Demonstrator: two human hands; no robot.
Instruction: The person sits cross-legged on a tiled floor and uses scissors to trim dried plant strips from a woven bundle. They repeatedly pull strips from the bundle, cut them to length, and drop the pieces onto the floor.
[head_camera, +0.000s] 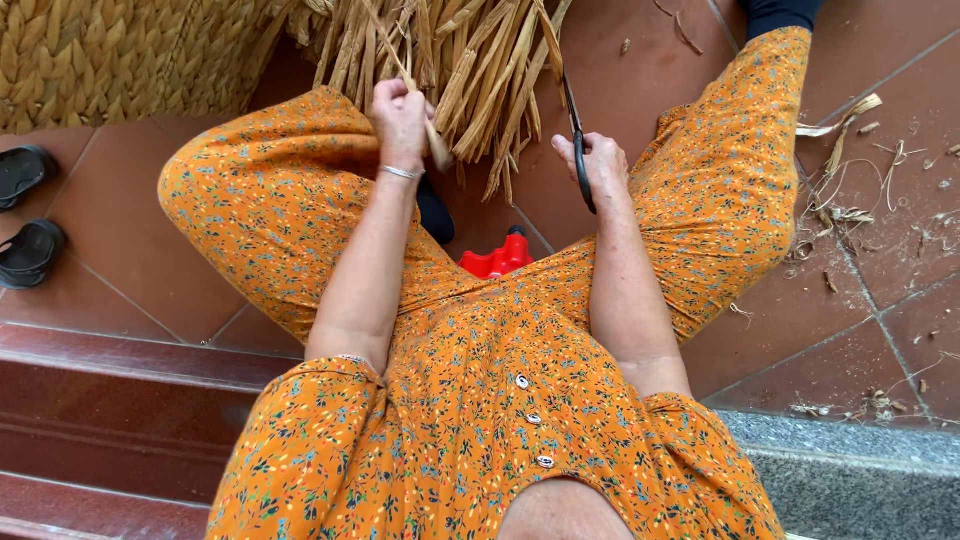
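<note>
Looking straight down at someone sitting in an orange floral outfit, knees spread, working on a woven straw piece. The left hand (400, 120) is closed in a fist around a single dried straw strand (408, 75), pinching it tight and pulling it out from the loose fringe of straw ends (480, 80) that hangs off the bottom of the woven basket (110, 55). The strand runs up from the top of the fist into the fringe, and a short stub pokes out below the hand on the thumb side. There's a thin silver bracelet (401, 172) on that wrist.

The right hand (598, 165) has its fingers curled through the black handles of a pair of scissors (577, 140). The blades point up into the fringe, just right of the gripped strand. They look nearly shut, but I can't really tell whether they're biting on any straw. So the strand is in the left fist, and the scissors sit just beside it, not touching that hand.

Between the knees there's a red plastic thing (497, 257) on the tile floor (860, 300), partly hidden. Straw scraps (850, 200) are scattered on the tiles off to the right, and a pair of black sandals (28, 215) sits at the far left.
</note>
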